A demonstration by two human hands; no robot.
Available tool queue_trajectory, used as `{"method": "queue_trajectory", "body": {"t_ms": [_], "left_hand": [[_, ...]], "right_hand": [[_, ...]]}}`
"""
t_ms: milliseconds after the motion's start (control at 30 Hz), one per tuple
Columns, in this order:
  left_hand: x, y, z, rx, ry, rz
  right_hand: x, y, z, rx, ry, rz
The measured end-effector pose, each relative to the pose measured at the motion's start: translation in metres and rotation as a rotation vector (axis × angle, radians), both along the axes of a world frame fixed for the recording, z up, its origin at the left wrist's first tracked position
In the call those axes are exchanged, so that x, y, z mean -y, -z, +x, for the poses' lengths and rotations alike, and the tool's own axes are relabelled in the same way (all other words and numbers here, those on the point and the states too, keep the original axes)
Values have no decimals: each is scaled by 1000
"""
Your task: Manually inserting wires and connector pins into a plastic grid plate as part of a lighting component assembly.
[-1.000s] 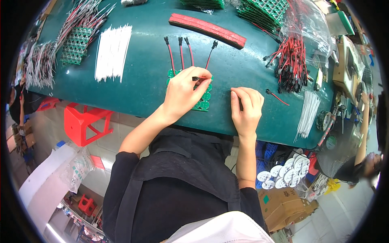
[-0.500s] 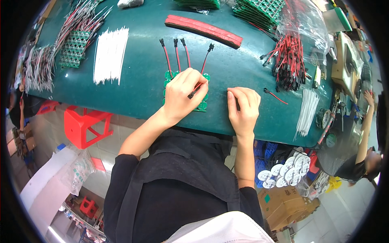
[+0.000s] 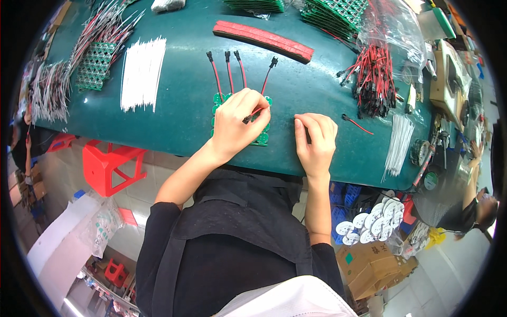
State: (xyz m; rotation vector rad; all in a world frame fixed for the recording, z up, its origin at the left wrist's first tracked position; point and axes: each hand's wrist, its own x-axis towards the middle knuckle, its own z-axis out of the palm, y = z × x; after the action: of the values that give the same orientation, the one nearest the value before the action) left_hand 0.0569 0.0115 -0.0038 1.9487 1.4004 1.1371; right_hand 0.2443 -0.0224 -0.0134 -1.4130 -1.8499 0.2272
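My left hand [image 3: 235, 126] is closed over a green circuit board panel [image 3: 261, 139] near the table's front edge. Its fingers pinch a short red-and-black connector wire [image 3: 247, 120], whose black plug sticks out beside the palm. Most of the panel lies hidden under that hand. Several similar wires [image 3: 229, 71] fan out from the panel's far side, black plugs pointing away from me. Off to the right, above the table, my right hand [image 3: 318, 141] has thumb and fingers pressed together; whatever they may hold is hidden.
On the green table [image 3: 185, 105] lie a red foam strip [image 3: 264, 41], a white wire bundle [image 3: 142, 74] and a single connector wire [image 3: 357, 123]. A pile of red-black wires [image 3: 375, 79] sits at right. Stacked green boards [image 3: 335, 16] stand behind. A red stool [image 3: 108, 168] is left.
Both my hands keep nearly the same pose, and the wire stays in the left one. The view has shifted very slightly. At far right, another person's arm has moved lower.
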Motion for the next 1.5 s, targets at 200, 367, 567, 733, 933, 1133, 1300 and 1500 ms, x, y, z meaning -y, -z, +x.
{"method": "queue_trajectory", "body": {"t_ms": [200, 367, 567, 733, 933, 1133, 1300, 1500], "left_hand": [[-2, -1, 8, -1, 14, 13], [-3, 3, 7, -204, 17, 82], [-1, 8, 13, -203, -48, 39], [-4, 3, 9, -300, -63, 136], [4, -6, -5, -124, 14, 67], [15, -47, -70, 56, -44, -16], [-11, -50, -177, -240, -513, -107], [-43, -40, -215, -669, -501, -384]], "right_hand": [[1, -3, 5, 17, 12, 7], [4, -10, 14, -11, 49, 20], [23, -45, 125, 179, 648, -110], [42, -35, 214, 576, 851, -347], [25, -16, 222, 855, 694, -397], [47, 0, 278, 755, 626, -355], [29, -24, 257, 831, 769, -431], [40, -32, 256, 864, 756, -425]]}}
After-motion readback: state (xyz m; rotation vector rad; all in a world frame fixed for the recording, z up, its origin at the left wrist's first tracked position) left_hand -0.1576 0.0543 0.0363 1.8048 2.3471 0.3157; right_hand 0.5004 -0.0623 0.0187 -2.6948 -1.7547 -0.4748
